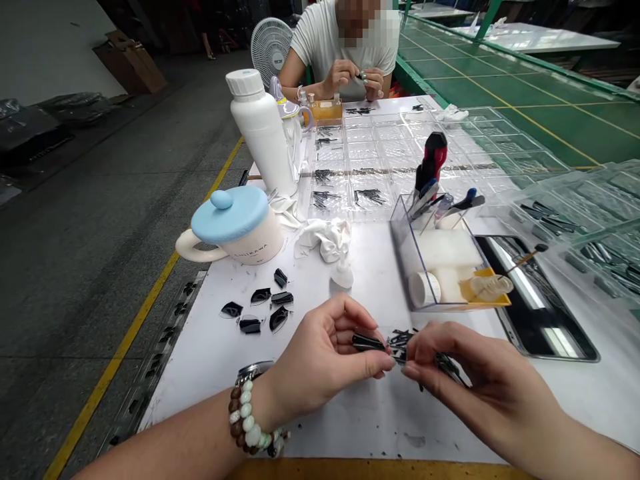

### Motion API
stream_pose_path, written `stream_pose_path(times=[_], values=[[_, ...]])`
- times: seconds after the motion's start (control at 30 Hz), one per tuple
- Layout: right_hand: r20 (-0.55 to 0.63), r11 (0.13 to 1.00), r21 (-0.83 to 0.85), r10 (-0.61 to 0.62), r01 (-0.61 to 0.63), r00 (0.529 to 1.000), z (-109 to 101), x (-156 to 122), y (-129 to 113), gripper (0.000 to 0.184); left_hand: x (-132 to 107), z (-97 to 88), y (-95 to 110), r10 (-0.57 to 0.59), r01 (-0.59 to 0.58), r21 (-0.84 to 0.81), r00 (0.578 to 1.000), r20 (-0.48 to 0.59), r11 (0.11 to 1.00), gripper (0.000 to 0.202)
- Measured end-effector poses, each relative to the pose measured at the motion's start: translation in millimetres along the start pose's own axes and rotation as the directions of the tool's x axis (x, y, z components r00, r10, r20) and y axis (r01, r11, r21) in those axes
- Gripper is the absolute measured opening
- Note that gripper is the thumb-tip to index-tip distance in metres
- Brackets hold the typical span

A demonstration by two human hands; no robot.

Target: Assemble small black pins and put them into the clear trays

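My left hand (pixel 325 357) is closed on a small glossy black piece (pixel 367 343), which pokes out between thumb and fingers. Close to its tip, my right hand (pixel 465 373) pinches with thumb and forefinger; whatever it grips there is too small to make out. A heap of thin black strips (pixel 400 338) lies on the white tabletop behind and under my right hand, partly covered by it. To the left of my hands rest several black pieces with clear film edges (pixel 260 295). A small white bottle with a nozzle (pixel 342 273) stands just beyond my left hand.
A lidded mug (pixel 240 227) and a white bottle (pixel 263 133) stand at left. At right are a clear box of tools (pixel 445 260) and a dark tablet (pixel 545 300). Clear compartment trays (pixel 400 160) hold black strips. Across the table sits a person (pixel 345 60) handling something small.
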State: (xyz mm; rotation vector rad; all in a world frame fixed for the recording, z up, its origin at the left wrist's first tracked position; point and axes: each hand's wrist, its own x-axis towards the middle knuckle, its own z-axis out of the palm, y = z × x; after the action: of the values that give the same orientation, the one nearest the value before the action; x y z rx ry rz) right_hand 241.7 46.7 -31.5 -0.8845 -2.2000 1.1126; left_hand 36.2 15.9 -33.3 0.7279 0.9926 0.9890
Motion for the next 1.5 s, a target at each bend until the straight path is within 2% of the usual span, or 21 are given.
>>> stream_pose_path(times=[0.13, 0.2, 0.33, 0.5, 0.67, 0.87, 1.0, 1.2, 1.37, 1.5], values=[[0.009, 0.995, -0.001, -0.102, 0.102, 0.995, -3, 0, 0, 0.01, -3, 0.3, -2, 0.064, -0.067, 0.072, 0.997, 0.044, 0.995, 0.033], [0.028, 0.99, 0.025, -0.141, 0.14, 0.99, -6, 2, 0, 0.01, -4, 1.2, -3, 0.148, -0.156, 0.11, 0.986, 0.081, 0.982, 0.031], [0.111, 0.979, 0.057, -0.201, 0.195, 0.973, -14, 6, 0, 0.014, -8, 3.7, -4, 0.358, -0.362, 0.192, 0.932, 0.059, 0.912, 0.028], [0.156, 0.968, 0.101, -0.243, 0.229, 0.957, -19, 10, -3, 0.02, -11, 5.0, -4, 0.463, -0.473, 0.289, 0.88, 0.107, 0.832, 0.028], [0.214, 0.953, 0.164, -0.288, 0.256, 0.933, -20, 11, -8, 0.025, -14, 5.3, -4, 0.482, -0.517, 0.313, 0.856, 0.187, 0.797, 0.028], [0.274, 0.936, 0.235, -0.322, 0.262, 0.906, -20, 4, -3, 0.041, -19, 8.3, 0, 0.434, -0.481, 0.305, 0.876, 0.211, 0.822, 0.03], [0.282, 0.929, 0.268, -0.329, 0.256, 0.901, -19, 0, 0, 0.041, -20, 8.7, 2, 0.412, -0.463, 0.29, 0.884, 0.221, 0.838, 0.032], [0.19, 0.943, 0.234, -0.281, 0.234, 0.941, -18, 1, -4, 0.033, -19, 8.2, 0, 0.44, -0.475, 0.263, 0.879, 0.185, 0.839, 0.033], [0.211, 0.943, 0.2, -0.306, 0.265, 0.928, -21, 5, -7, 0.03, -19, 7.2, 0, 0.436, -0.486, 0.277, 0.872, 0.222, 0.829, 0.032], [0.263, 0.934, 0.232, -0.331, 0.273, 0.906, -22, 4, -5, 0.037, -18, 7.4, 0, 0.414, -0.467, 0.293, 0.882, 0.226, 0.834, 0.03]])
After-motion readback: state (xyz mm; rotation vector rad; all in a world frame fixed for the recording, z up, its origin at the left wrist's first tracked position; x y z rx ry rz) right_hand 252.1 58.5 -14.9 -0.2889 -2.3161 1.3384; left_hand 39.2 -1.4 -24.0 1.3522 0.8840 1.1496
